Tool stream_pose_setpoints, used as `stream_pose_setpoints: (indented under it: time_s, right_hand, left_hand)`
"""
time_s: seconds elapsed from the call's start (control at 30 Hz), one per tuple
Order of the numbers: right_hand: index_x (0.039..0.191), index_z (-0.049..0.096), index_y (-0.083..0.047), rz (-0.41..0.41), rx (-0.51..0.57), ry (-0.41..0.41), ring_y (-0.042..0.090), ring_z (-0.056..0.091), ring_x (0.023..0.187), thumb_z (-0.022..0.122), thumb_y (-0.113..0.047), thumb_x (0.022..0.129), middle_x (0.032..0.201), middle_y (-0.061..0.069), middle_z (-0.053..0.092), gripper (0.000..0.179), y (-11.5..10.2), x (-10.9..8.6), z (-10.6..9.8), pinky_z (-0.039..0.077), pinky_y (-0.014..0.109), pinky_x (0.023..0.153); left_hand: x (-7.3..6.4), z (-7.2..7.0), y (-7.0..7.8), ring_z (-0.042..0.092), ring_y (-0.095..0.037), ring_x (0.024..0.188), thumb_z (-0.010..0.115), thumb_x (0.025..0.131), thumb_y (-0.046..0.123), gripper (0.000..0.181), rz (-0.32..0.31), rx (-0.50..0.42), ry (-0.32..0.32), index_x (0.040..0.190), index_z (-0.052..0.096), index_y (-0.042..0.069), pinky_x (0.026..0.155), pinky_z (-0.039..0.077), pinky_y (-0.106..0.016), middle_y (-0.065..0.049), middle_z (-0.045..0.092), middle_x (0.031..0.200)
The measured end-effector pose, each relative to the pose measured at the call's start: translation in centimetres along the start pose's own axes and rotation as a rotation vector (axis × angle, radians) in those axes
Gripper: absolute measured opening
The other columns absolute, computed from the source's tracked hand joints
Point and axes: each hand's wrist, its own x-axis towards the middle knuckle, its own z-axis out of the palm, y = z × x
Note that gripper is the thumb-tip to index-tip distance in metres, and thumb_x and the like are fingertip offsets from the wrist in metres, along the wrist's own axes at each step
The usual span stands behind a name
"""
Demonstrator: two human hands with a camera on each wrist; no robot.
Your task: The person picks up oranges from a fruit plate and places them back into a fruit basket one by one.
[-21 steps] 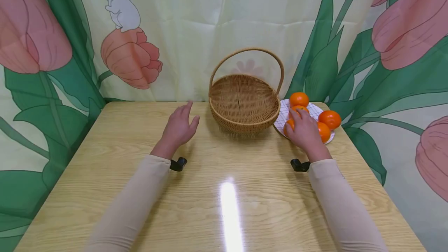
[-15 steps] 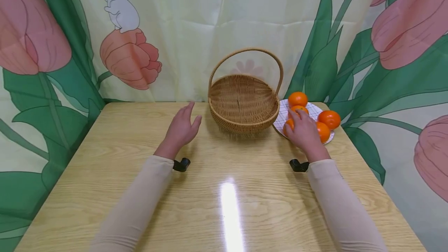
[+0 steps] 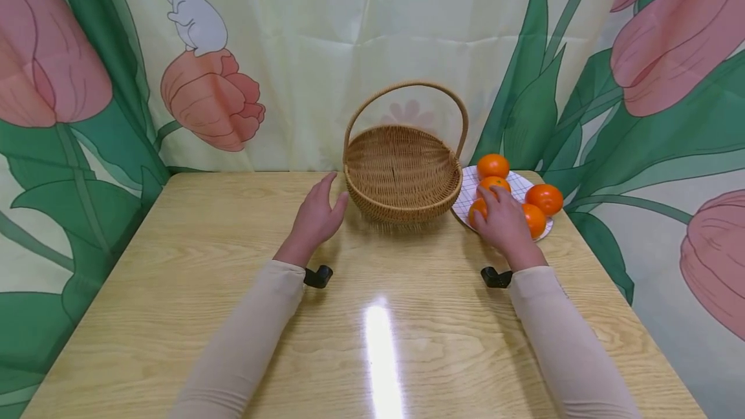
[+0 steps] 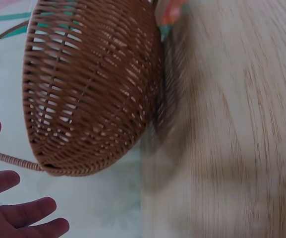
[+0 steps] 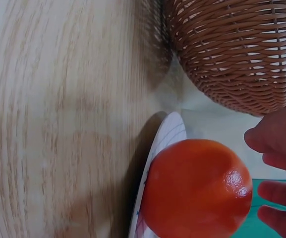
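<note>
A wicker basket with a tall hooped handle stands at the back middle of the table. Left of it my left hand hovers, fingers spread and holding nothing; the left wrist view shows its fingertips near the basket handle. Right of the basket lies a white checked plate bearing several oranges. My right hand is over the plate's front, partly hiding the oranges. Its thumb and fingers are loosely bent above the front-left orange and appear apart from it in the right wrist view.
The wooden table reaches back to a curtain printed with tulips and a white animal. One orange sits at the plate's right rim, near the table's right edge. Black wrist cameras are strapped on both wrists.
My left hand has moved right, closer to the basket. The right hand stays over the oranges almost unmoved. The head view has shifted slightly.
</note>
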Motion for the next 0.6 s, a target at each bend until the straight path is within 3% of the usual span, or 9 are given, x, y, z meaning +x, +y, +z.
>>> stream_pose_setpoints:
  time_s: [0.6]
  right_hand:
    - [0.144,0.042,-0.006,0.004,-0.016,-0.042,0.05,0.031,0.133,0.066,-0.028,0.09,0.151,0.028,0.027,0.063,0.5,0.1,0.5,0.031,0.069,0.106]
  left_hand:
    - [0.6,2.4,0.3,0.04,-0.038,0.136,0.041,0.1,0.049,0.065,-0.007,-0.095,-0.014,0.154,0.023,0.017,0.109,0.038,-0.055,-0.018,0.038,0.151]
